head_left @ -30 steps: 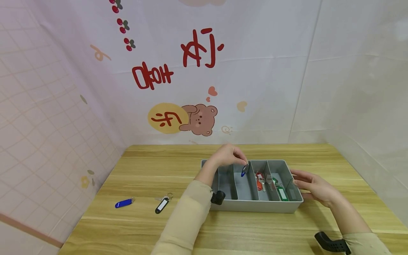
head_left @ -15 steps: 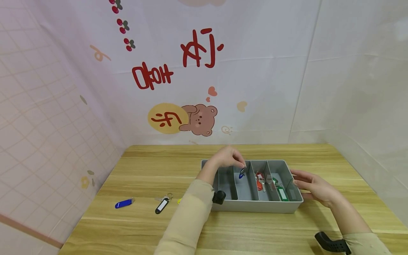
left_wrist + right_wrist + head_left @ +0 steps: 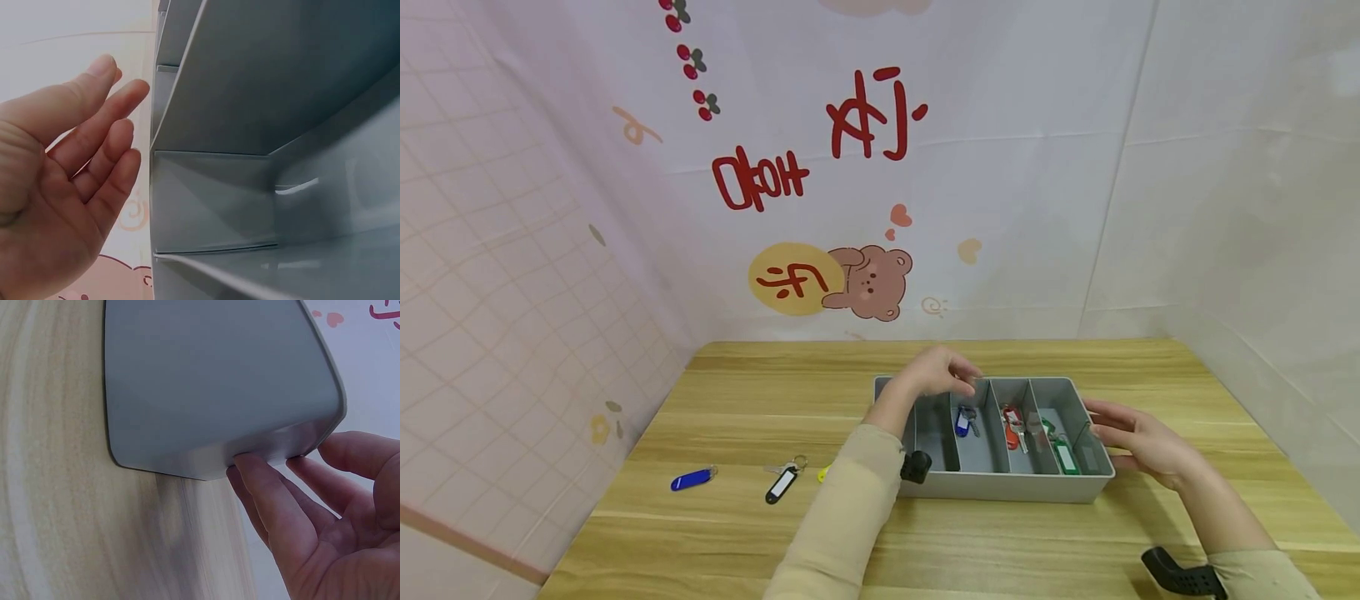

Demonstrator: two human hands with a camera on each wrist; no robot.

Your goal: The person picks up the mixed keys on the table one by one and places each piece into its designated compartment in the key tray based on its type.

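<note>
My left hand (image 3: 936,372) hovers over the back of the grey divided box (image 3: 1000,487), holding nothing, its fingers and thumb apart. Below it, a blue key tag (image 3: 962,422) with a key lies in a compartment. To the right, one compartment holds red key tags (image 3: 1012,435) with keys, and the rightmost contains green key tags (image 3: 1064,457). My right hand (image 3: 1138,440) touches the box's right end with its fingertips. In the right wrist view those fingers (image 3: 275,500) rest against the grey outer wall. The left forearm covers part of the box's left end.
On the wooden table (image 3: 715,550) at left lie a blue key tag (image 3: 691,478) and a black key tag (image 3: 782,483) with a key. Something yellow (image 3: 823,474) peeks out beside the left sleeve. A printed cloth (image 3: 1015,183) hangs behind the table.
My left hand has let go of the blue key tag, which now lies in the box compartment. The right hand has stayed in place against the box.
</note>
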